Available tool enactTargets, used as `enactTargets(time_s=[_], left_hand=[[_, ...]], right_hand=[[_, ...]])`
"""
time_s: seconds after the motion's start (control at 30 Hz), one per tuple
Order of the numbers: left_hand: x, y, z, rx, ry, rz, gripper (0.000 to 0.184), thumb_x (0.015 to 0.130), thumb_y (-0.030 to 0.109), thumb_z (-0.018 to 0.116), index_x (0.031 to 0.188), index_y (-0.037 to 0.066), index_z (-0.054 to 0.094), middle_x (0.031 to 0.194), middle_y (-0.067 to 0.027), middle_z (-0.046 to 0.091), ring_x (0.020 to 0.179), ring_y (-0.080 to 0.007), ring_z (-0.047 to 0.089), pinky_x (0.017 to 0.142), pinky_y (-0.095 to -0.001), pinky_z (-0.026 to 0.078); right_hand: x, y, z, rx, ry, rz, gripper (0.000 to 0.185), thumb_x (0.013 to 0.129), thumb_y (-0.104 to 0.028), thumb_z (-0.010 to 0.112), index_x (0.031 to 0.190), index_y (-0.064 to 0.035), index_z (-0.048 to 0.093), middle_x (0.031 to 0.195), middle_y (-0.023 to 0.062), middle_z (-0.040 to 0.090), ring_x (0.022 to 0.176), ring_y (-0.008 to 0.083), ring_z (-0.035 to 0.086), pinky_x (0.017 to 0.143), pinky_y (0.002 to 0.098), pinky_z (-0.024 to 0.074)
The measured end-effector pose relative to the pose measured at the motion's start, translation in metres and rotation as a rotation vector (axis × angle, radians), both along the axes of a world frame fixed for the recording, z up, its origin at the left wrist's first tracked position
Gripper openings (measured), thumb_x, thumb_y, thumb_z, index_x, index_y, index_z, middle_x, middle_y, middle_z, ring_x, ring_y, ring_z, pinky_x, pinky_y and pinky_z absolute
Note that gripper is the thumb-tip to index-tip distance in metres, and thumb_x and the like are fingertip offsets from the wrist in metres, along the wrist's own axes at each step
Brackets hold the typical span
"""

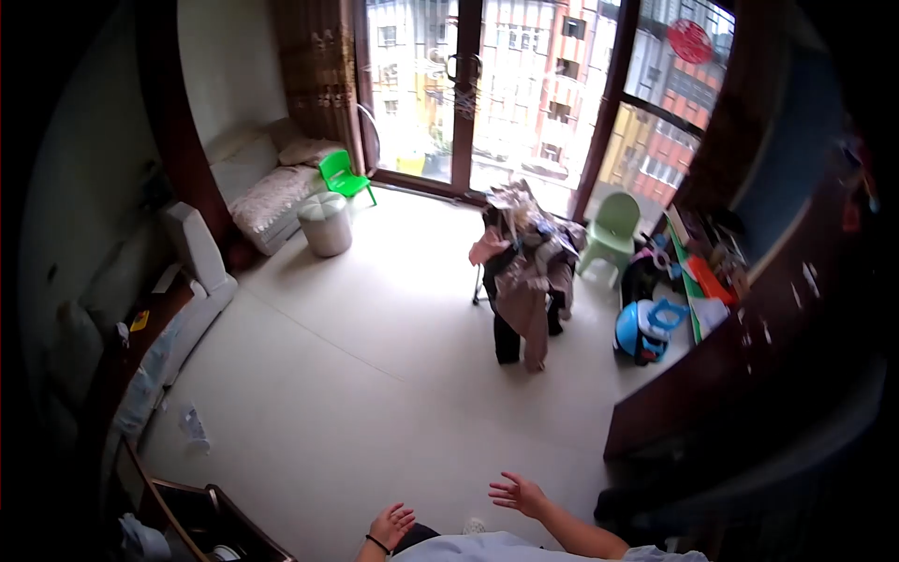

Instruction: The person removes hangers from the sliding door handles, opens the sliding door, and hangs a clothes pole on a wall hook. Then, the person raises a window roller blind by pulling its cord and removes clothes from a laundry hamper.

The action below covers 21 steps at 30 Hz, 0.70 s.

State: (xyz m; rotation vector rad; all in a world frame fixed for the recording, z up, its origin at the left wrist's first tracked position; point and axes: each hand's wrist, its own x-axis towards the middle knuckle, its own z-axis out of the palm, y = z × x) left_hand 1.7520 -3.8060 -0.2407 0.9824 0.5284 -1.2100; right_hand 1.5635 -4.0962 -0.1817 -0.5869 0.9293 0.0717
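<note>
At the bottom of the view my left hand point(391, 525) is open, fingers apart, with a dark band at the wrist and nothing in it. To its right, my right hand point(518, 494) is held out over the floor, also open and empty. Neither hand touches anything. Ahead, a large pile of clothes point(529, 267) hangs over a support whose thin legs show at the left, with dark and brown garments reaching almost to the floor.
A green small chair point(344, 175) and a round stool point(325, 225) stand by a sofa point(267, 201) at the upper left. A pale green chair point(611, 234) and a blue toy point(642, 330) are on the right. A dark cabinet point(712, 403) stands nearer.
</note>
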Motion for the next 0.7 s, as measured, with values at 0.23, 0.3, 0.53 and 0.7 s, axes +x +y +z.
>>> enactTargets(time_s=[0.23, 0.3, 0.53, 0.7], left_hand=[[0.175, -0.072, 0.016, -0.021, 0.020, 0.264, 0.030, 0.086, 0.032, 0.045, 0.103, 0.007, 0.048, 0.099, -0.0154, 0.055, 0.089, -0.0286, 0.055, 0.080, -0.0425, 0.046], [0.240, -0.088, 0.007, -0.021, 0.055, 0.312, 0.029, 0.085, 0.032, 0.045, 0.100, 0.007, 0.050, 0.096, -0.0138, 0.056, 0.087, -0.0283, 0.055, 0.079, -0.0410, 0.046], [0.481, -0.264, 0.062, -0.116, -0.108, 0.168, 0.029, 0.087, 0.031, 0.045, 0.103, 0.008, 0.050, 0.095, -0.0116, 0.058, 0.085, -0.0225, 0.056, 0.076, -0.0351, 0.047], [0.607, -0.421, 0.073, -0.202, -0.170, 0.029, 0.028, 0.088, 0.029, 0.047, 0.105, 0.007, 0.050, 0.096, -0.0116, 0.057, 0.085, -0.0223, 0.056, 0.079, -0.0347, 0.047]], right_hand=[[0.236, -0.140, -0.002, -0.101, -0.113, 0.020, 0.050, 0.091, -0.035, 0.042, 0.133, -0.0117, 0.027, 0.123, 0.0197, 0.049, 0.105, 0.0328, 0.054, 0.093, 0.0428, 0.0414], [0.295, -0.158, 0.000, -0.082, -0.127, -0.103, 0.048, 0.090, -0.037, 0.043, 0.130, -0.0118, 0.030, 0.123, 0.0206, 0.048, 0.105, 0.0337, 0.053, 0.093, 0.0438, 0.0410], [0.431, -0.248, 0.053, -0.048, -0.096, -0.051, 0.048, 0.091, -0.038, 0.041, 0.130, -0.0129, 0.029, 0.124, 0.0205, 0.047, 0.110, 0.0356, 0.050, 0.097, 0.0447, 0.0385], [0.506, -0.356, 0.022, -0.065, -0.053, -0.196, 0.044, 0.092, -0.035, 0.040, 0.127, -0.0111, 0.031, 0.120, 0.0220, 0.050, 0.108, 0.0368, 0.052, 0.094, 0.0452, 0.0399]])
